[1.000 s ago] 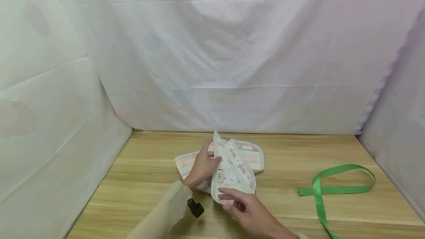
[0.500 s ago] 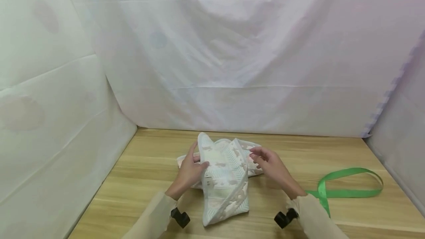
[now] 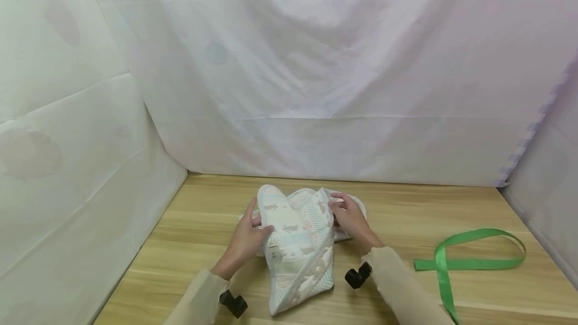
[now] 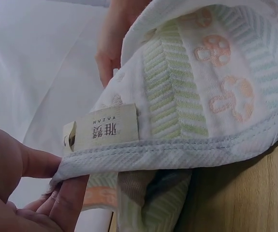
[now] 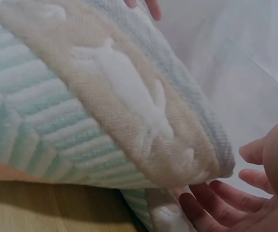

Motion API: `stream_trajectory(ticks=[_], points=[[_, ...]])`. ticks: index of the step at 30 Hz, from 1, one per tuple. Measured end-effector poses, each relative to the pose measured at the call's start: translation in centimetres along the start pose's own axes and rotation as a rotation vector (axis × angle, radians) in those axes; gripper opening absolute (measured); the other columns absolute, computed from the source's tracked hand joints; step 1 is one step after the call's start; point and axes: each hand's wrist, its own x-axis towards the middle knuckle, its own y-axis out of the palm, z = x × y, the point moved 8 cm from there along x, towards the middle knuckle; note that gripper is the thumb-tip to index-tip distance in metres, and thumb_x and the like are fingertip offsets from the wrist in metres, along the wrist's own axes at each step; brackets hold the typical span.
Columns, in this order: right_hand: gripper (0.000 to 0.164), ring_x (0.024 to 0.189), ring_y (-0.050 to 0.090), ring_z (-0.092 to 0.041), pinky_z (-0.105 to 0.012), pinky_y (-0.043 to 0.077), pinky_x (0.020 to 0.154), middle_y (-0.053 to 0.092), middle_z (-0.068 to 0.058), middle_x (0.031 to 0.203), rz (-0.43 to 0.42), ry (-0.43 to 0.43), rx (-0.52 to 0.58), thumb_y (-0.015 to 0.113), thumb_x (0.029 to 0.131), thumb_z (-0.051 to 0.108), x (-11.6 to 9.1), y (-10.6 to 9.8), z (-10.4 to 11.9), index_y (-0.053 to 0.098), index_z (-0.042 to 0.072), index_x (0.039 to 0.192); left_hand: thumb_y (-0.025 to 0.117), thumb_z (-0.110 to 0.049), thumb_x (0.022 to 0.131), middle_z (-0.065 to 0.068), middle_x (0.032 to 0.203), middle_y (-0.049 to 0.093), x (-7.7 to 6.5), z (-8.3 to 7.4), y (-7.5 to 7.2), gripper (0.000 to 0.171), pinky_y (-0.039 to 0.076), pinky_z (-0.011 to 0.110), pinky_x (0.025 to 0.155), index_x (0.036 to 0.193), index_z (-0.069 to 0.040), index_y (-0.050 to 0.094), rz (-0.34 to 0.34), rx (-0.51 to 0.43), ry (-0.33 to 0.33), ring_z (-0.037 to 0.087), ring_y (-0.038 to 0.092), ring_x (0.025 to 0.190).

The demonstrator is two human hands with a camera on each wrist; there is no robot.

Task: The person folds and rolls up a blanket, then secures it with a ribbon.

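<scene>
A white gauze cloth [image 3: 293, 245] with a bound pale edge lies loosely folded in the middle, its near part lifted in layers. Mushrooms, zigzag stripes and white rabbits pattern it. My left hand [image 3: 246, 238] pinches its left edge between thumb and fingers, beside a sewn beige label [image 4: 105, 124] in the left wrist view. At the cloth's upper right is my right hand [image 3: 351, 218]. In the right wrist view, its fingers [image 5: 228, 198] reach under a rounded corner, with the thumb apart from the cloth.
A looped green ribbon [image 3: 478, 264] lies on the wooden table [image 3: 189, 245] to the right. White sheets [image 3: 289, 89] hang behind the table and at both sides. Each wrist carries a small black camera mount [image 3: 358, 276].
My right hand has gone from the cloth's near edge up to its upper right side. The left hand has shifted left and nearer, drawing the cloth's left edge along and spreading the upper layer.
</scene>
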Motion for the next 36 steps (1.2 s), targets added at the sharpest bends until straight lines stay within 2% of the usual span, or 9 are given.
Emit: stream_trajectory(ticks=[6, 12, 16, 19, 25, 28, 30, 35, 36], points=[[0.049, 0.126, 0.055, -0.033, -0.049, 0.046, 0.102, 0.055, -0.02, 0.14, -0.022, 0.05, -0.039, 0.049, 0.104, 0.03, 0.9, 0.8, -0.9, 0.042, 0.015, 0.15, 0.065, -0.006, 0.093, 0.031, 0.133, 0.056, -0.3, 0.3, -0.5, 0.09, 0.058, 0.041, 0.082, 0.16, -0.014, 0.006, 0.002, 0.011, -0.007, 0.036, 0.065, 0.11], [0.047, 0.127, 0.054, -0.035, -0.05, 0.043, 0.105, 0.056, -0.022, 0.139, -0.056, 0.036, -0.034, 0.048, 0.104, 0.025, 0.9, 0.7, -0.6, 0.044, 0.014, 0.149, 0.065, -0.006, 0.093, 0.032, 0.133, 0.056, -0.5, 1.0, -1.1, 0.09, 0.059, 0.039, 0.078, 0.16, -0.016, 0.006, 0.0, -0.019, -0.029, 0.035, 0.067, 0.107], [0.045, 0.112, 0.062, -0.03, -0.041, 0.048, 0.094, 0.061, -0.02, 0.134, -0.083, 0.016, -0.066, 0.05, 0.103, 0.019, 0.7, 0.4, -0.3, 0.047, 0.013, 0.147, 0.065, -0.005, 0.093, 0.029, 0.129, 0.059, -0.4, 1.4, -1.5, 0.09, 0.059, 0.036, 0.075, 0.16, -0.017, 0.007, -0.007, -0.021, -0.044, 0.029, 0.069, 0.1], [0.044, 0.091, 0.064, -0.022, -0.03, 0.047, 0.083, 0.064, -0.018, 0.13, -0.103, 0.012, -0.081, 0.051, 0.102, 0.017, 0.8, 0.1, -0.4, 0.05, 0.013, 0.145, 0.065, -0.004, 0.093, 0.029, 0.127, 0.061, -0.4, 1.6, -1.6, 0.09, 0.059, 0.036, 0.075, 0.16, -0.015, 0.006, -0.009, -0.017, -0.043, 0.028, 0.07, 0.097], [0.043, 0.067, 0.053, -0.009, -0.023, 0.042, 0.062, 0.068, -0.018, 0.123, -0.12, 0.008, -0.044, 0.051, 0.101, 0.014, 1.0, -0.2, -0.6, 0.051, 0.013, 0.144, 0.065, -0.005, 0.092, 0.028, 0.123, 0.064, -0.3, 2.2, -1.9, 0.089, 0.058, 0.034, 0.075, 0.16, -0.015, 0.008, -0.037, -0.012, -0.065, 0.026, 0.07, 0.094], [0.042, 0.055, 0.044, -0.007, -0.022, 0.038, 0.054, 0.071, -0.014, 0.099, -0.139, -0.008, -0.042, 0.051, 0.101, 0.014, 1.0, -0.6, -0.5, 0.053, 0.014, 0.143, 0.065, -0.005, 0.092, 0.028, 0.122, 0.064, -0.1, 2.6, -2.1, 0.088, 0.058, 0.035, 0.074, 0.16, -0.016, 0.01, -0.051, -0.016, -0.079, 0.026, 0.07, 0.093], [0.041, 0.05, 0.038, -0.008, -0.023, 0.036, 0.051, 0.069, -0.009, 0.088, -0.149, -0.018, -0.038, 0.051, 0.101, 0.014, 0.9, -0.9, -0.5, 0.054, 0.013, 0.142, 0.065, -0.005, 0.093, 0.029, 0.124, 0.063, 0.0, 2.8, -2.3, 0.087, 0.058, 0.035, 0.075, 0.16, -0.015, 0.01, -0.059, -0.002, -0.089, 0.026, 0.07, 0.094], [0.042, 0.053, 0.042, -0.007, -0.023, 0.039, 0.052, 0.069, -0.01, 0.098, -0.15, -0.016, -0.01, 0.049, 0.103, 0.015, 0.7, -1.9, -0.3, 0.05, 0.013, 0.145, 0.065, -0.004, 0.093, 0.033, 0.131, 0.056, 0.4, 3.5, -2.8, 0.088, 0.058, 0.037, 0.081, 0.159, -0.011, 0.007, -0.079, 0.023, -0.113, 0.033, 0.069, 0.102], [0.042, 0.053, 0.041, -0.007, -0.023, 0.039, 0.052, 0.068, -0.009, 0.09, -0.155, -0.015, -0.016, 0.048, 0.104, 0.015, 0.6, -2.2, -0.1, 0.049, 0.013, 0.145, 0.065, -0.004, 0.093, 0.034, 0.131, 0.056, 0.5, 3.6, -2.9, 0.089, 0.058, 0.038, 0.082, 0.16, -0.011, 0.007, -0.083, 0.024, -0.116, 0.034, 0.068, 0.103]])
